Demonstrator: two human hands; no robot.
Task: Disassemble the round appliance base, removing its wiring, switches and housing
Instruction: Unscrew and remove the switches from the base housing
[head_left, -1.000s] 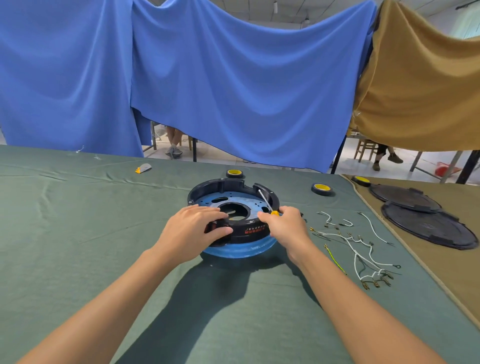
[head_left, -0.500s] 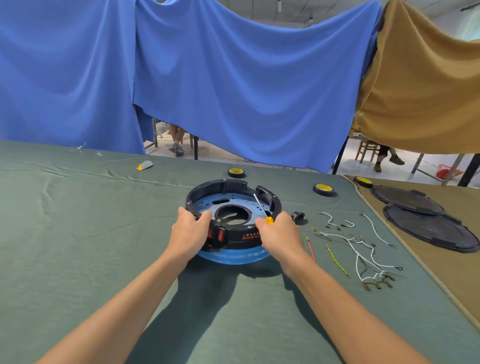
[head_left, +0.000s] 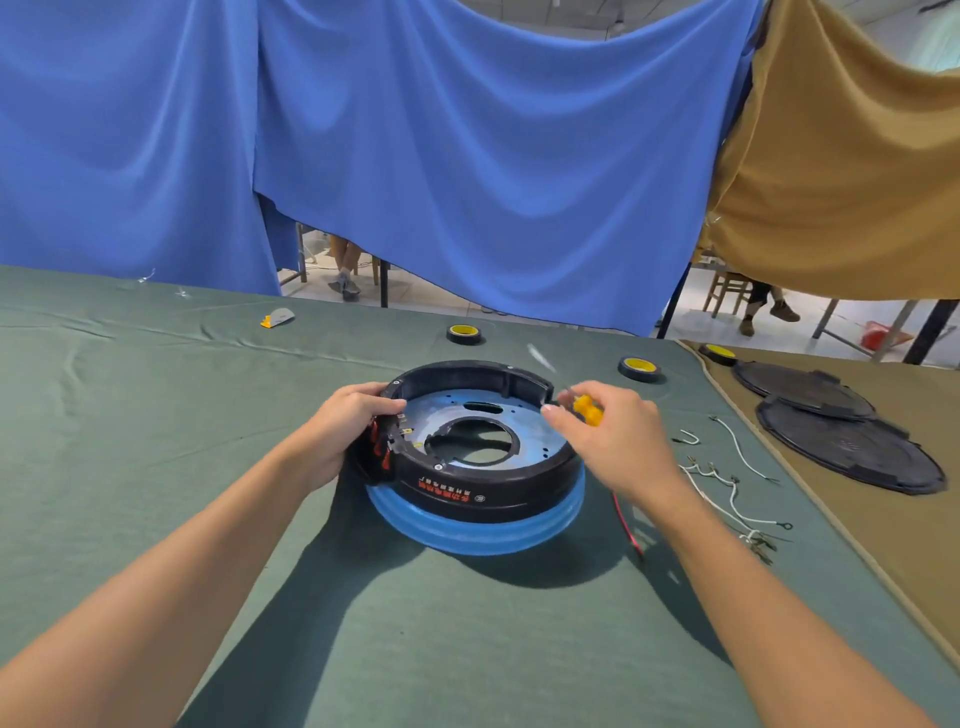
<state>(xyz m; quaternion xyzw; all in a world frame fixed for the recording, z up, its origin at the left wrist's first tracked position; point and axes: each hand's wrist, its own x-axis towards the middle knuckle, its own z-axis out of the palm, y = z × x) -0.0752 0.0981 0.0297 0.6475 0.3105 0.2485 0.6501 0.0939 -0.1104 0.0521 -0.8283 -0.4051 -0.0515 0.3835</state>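
Note:
The round appliance base (head_left: 483, 488) lies on the green cloth: a black housing ring over a blue disc, with a blue inner plate (head_left: 535, 421) and a central hole. My left hand (head_left: 343, 431) grips the ring's left side, beside the red switches (head_left: 379, 447). My right hand (head_left: 608, 441) holds a small screwdriver with an orange handle (head_left: 587, 408) over the ring's right rim; its shaft points up and away and is blurred.
Loose white wires (head_left: 727, 488) and a red wire (head_left: 626, 522) lie right of the base. Yellow-and-black tape rolls (head_left: 640, 368) sit behind it. Two black round covers (head_left: 847, 441) rest on the tan cloth at right. A small grey-orange tool (head_left: 278, 317) lies far left.
The base has been turned so its switch panel faces left. My left hand stayed on that side. My right hand came off the rim and lifted the screwdriver.

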